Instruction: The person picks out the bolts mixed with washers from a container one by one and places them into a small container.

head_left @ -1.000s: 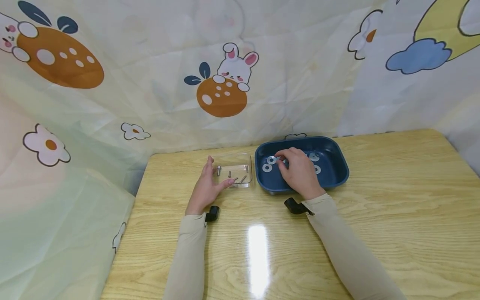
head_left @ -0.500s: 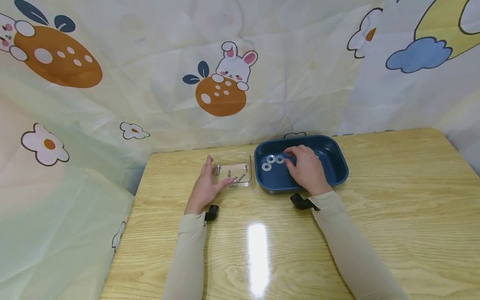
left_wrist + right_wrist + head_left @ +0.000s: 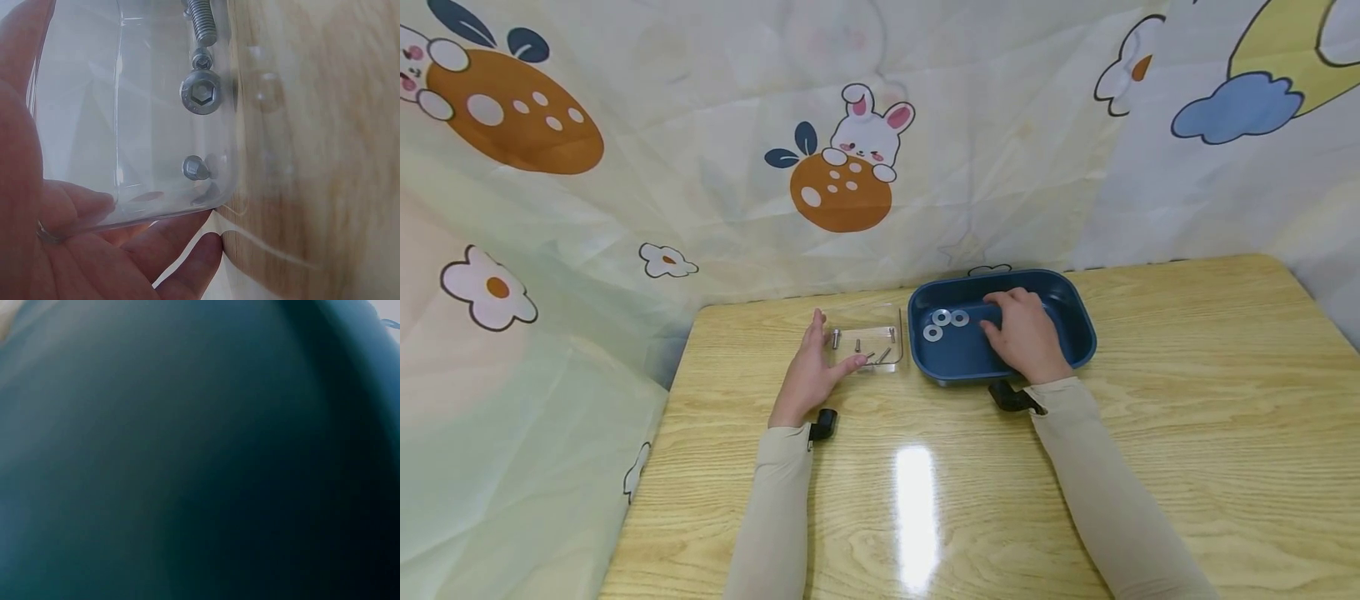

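Note:
In the head view my left hand [image 3: 805, 377] holds the left side of a clear plastic box [image 3: 901, 312], thumb along its front edge. Several metal screws [image 3: 836, 338] lie inside; the left wrist view shows a hex-socket bolt [image 3: 201, 92] end-on, with fingers [image 3: 178, 247] round the box's corner. My right hand [image 3: 1032, 339] reaches down into a blue tray [image 3: 940, 367], thumb and forefinger apart; its other fingertips are hidden. Left of it lie three flat washers [image 3: 959, 318] on the tray floor. Dark blue blur, likely tray wall, fills the right wrist view.
Box and tray stand side by side near the back edge of a wood-grain table [image 3: 865, 492]. A printed cloth [image 3: 730, 225] hangs right behind them. Small black cameras [image 3: 824, 424] sit at both wrists.
My right hand has let go of a washer beside the two at the tray's left and moved right, over where other washers showed. The left hand has stayed at the box.

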Demonstrator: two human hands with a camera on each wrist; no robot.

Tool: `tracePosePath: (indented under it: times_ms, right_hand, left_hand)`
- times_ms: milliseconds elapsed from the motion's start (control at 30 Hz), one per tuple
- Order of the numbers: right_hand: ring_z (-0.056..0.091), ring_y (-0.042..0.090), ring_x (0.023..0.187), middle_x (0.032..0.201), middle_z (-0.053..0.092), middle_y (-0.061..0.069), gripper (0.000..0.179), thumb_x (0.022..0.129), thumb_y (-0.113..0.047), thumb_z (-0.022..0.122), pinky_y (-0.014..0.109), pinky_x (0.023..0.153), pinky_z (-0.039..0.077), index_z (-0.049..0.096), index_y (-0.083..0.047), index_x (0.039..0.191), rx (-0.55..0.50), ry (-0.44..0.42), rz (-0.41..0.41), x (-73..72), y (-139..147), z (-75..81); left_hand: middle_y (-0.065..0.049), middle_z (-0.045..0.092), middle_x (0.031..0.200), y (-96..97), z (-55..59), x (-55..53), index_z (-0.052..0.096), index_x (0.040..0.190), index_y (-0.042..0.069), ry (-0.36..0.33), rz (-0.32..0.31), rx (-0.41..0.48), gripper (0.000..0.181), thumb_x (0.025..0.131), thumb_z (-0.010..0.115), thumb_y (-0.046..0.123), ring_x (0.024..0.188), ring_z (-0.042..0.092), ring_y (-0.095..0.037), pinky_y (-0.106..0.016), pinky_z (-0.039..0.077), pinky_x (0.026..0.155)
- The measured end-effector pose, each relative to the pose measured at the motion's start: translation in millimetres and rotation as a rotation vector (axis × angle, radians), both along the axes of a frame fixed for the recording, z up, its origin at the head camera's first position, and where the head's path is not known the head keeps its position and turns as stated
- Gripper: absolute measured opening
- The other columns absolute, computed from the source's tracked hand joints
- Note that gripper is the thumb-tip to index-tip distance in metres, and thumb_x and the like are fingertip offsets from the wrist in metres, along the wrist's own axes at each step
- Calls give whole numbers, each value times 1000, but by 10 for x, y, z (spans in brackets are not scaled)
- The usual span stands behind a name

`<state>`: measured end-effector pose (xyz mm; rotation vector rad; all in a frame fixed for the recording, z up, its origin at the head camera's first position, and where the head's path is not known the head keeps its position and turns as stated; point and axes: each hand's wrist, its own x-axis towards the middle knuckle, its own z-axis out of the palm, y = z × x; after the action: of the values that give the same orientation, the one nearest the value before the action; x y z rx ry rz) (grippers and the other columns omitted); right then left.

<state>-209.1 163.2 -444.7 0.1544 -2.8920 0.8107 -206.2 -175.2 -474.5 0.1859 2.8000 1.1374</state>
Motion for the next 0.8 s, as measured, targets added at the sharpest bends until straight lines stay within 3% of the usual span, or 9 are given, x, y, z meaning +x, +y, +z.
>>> tracePosePath:
  times_ms: [167, 467, 800]
  right_hand:
    - [49, 47, 116, 126, 56, 30, 40, 94, -11, 70, 58, 97, 44, 63, 5, 129, 28, -12, -4, -21, 35, 9]
    - [45, 49, 122, 133, 53, 31, 44, 96, -13, 67, 59, 104, 40, 58, 6, 135, 79, -114, -10, -21, 47, 17]
    - [44, 52, 124, 134, 51, 35, 45, 97, -13, 65, 61, 106, 36, 56, 8, 136, 114, -122, 26, -41, 135, 72]
  left_hand:
    - [-5, 14, 168, -1, 1, -3, -4, 163, 13, -1, 7, 6, 121, 83, 71, 66, 144, 36, -32, -55, 30, 115]
    - [-1, 11, 168, 6, -2, -4, -6, 162, 19, -22, 5, 18, 120, 83, 70, 67, 146, 35, -28, -53, 30, 116]
    - [-3, 11, 168, -5, 10, 3, -5, 163, 17, -8, 8, -10, 120, 83, 70, 68, 145, 34, -33, -55, 29, 115]
